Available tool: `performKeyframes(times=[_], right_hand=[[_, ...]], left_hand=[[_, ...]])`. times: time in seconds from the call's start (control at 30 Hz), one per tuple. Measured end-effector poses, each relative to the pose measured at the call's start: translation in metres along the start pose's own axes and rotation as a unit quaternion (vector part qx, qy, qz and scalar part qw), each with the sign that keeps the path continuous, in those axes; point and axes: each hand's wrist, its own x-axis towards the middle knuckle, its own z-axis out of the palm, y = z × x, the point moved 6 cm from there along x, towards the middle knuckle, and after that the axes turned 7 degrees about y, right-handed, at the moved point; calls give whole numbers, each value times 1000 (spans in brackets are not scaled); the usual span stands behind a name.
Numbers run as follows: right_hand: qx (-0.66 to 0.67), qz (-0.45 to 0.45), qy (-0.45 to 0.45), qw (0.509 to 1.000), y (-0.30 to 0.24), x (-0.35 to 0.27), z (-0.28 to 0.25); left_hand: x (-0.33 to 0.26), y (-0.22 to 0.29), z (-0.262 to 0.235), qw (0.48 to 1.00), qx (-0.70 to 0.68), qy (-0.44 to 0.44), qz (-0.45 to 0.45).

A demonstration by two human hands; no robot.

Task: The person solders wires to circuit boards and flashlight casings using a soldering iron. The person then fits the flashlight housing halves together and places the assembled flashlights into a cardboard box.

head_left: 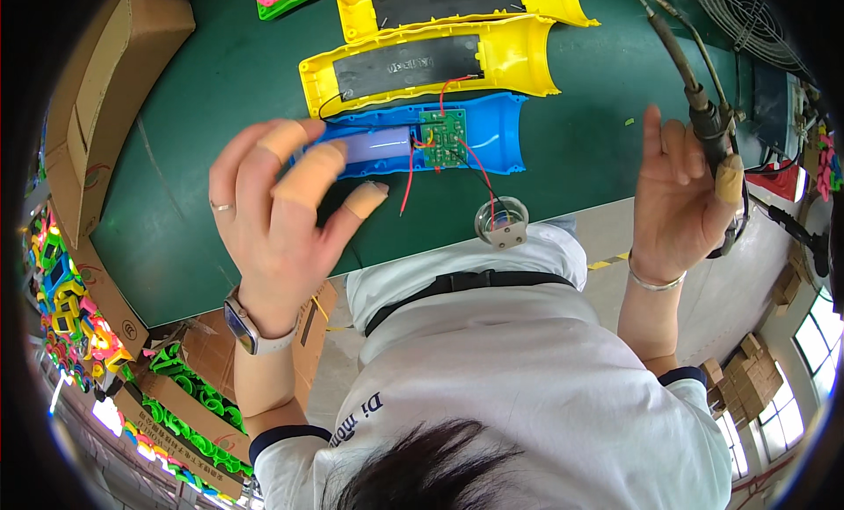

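A blue plastic half-shell [492, 134] lies on the table, holding a lilac cylindrical battery [380, 146] and a small green circuit board [442, 139]. Red and black wires run from the board to a round clear part with a metal bracket [507, 237] at the table's near edge. A loose red wire [407, 193] ends in the air beside the shell. My left hand [277, 185] hovers over the shell's left end, fingers apart, index fingertip at the battery. In my right hand [681, 185] is a soldering iron [708, 123], a thin tube alongside, its tip pointing away from me. Tan covers sheathe several fingertips.
Beyond the blue shell lie two yellow half-shells [519, 61] with black panels, and pink and green ones farther back. A wire fan guard [756, 22] stands at the far right. Cardboard boxes [123, 97] flank the table's left edge. Green parts fill a carton [189, 396] below left.
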Motion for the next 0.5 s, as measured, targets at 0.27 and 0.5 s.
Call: performKeyframes(times=[0.27, 0.5], right_hand=[[-10, 74, -4, 997, 11, -28, 18], [-71, 101, 27, 992, 18, -53, 22]], left_hand=[[17, 11, 18, 971, -230, 61, -8], [22, 13, 22, 962, -256, 55, -72]])
